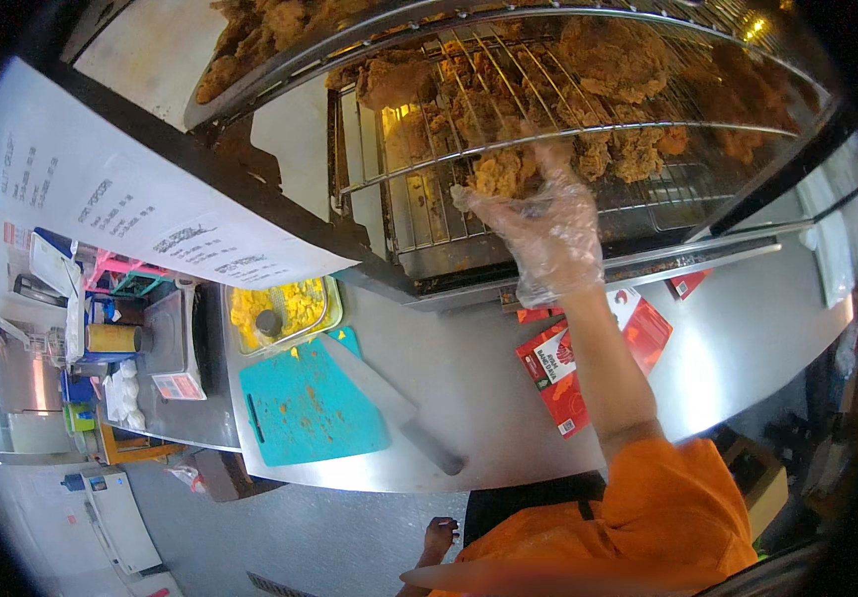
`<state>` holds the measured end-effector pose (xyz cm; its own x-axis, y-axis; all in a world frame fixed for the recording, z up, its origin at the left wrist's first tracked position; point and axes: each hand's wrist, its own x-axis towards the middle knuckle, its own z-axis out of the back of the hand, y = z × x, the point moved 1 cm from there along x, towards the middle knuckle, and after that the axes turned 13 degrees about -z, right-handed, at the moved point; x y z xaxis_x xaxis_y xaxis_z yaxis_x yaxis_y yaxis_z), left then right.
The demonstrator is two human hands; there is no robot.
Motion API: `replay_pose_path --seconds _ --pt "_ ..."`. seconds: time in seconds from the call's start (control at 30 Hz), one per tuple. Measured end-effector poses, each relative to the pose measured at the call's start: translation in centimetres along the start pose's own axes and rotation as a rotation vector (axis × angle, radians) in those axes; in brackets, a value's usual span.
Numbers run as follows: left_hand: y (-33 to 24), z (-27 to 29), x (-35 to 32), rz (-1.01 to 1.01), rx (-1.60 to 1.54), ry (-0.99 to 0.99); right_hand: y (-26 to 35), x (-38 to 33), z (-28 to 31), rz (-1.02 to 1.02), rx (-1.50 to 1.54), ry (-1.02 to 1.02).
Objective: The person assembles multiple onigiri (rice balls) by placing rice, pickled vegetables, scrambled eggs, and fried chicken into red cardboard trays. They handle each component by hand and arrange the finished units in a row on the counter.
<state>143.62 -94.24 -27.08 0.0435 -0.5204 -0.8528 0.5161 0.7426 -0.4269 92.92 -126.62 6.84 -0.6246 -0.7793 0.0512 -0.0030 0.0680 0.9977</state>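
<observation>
My right hand point(548, 224), in a clear plastic glove, reaches into a lit metal cabinet. Its thumb and fingers close around a piece of fried chicken point(505, 173) on a wire rack point(429, 157). More fried chicken point(613, 60) lies on the rack above and around it. Low by my side hangs my left hand point(440, 535), bare and small in the view, its fingers curled. Whether something is inside them is too small to make out.
On the steel counter point(449, 348) lie a teal cutting board point(305, 408) with crumbs, a cleaver point(374, 383), and red-and-white cartons point(553, 373). A metal tray point(334, 308) holds yellow pieces. A printed paper sheet point(101, 179) hangs on the cabinet's left side.
</observation>
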Motion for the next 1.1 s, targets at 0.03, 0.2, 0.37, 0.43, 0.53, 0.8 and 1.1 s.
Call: replay_pose_path --seconds 0.03,0.2,0.37,0.43,0.53,0.8,1.1 --pt "0.4 0.1 0.0 0.012 0.022 0.001 0.1 0.2 -0.7 0.086 -0.002 -0.015" --pt "0.8 0.6 0.0 -0.013 -0.057 0.032 -0.3 0.4 -5.2 0.220 -0.667 0.221" --pt "-1.3 0.8 -0.6 -0.050 -0.050 -0.046 1.9 0.2 -4.2 0.251 -0.763 0.355" --pt "-1.8 0.7 -1.0 -0.032 -0.027 -0.073 3.2 -0.6 -2.5 0.303 -0.805 0.345" --pt "-1.6 0.4 -1.0 -0.054 -0.066 -0.051 5.0 -2.3 0.7 0.307 -0.691 0.344" --pt "2.6 -2.0 2.2 -0.043 0.086 0.074 8.4 5.1 -3.0 0.565 -1.042 0.143" --pt "2.1 -4.7 7.6 -0.276 0.112 0.130 11.7 9.5 -3.6 0.317 -1.132 0.323"
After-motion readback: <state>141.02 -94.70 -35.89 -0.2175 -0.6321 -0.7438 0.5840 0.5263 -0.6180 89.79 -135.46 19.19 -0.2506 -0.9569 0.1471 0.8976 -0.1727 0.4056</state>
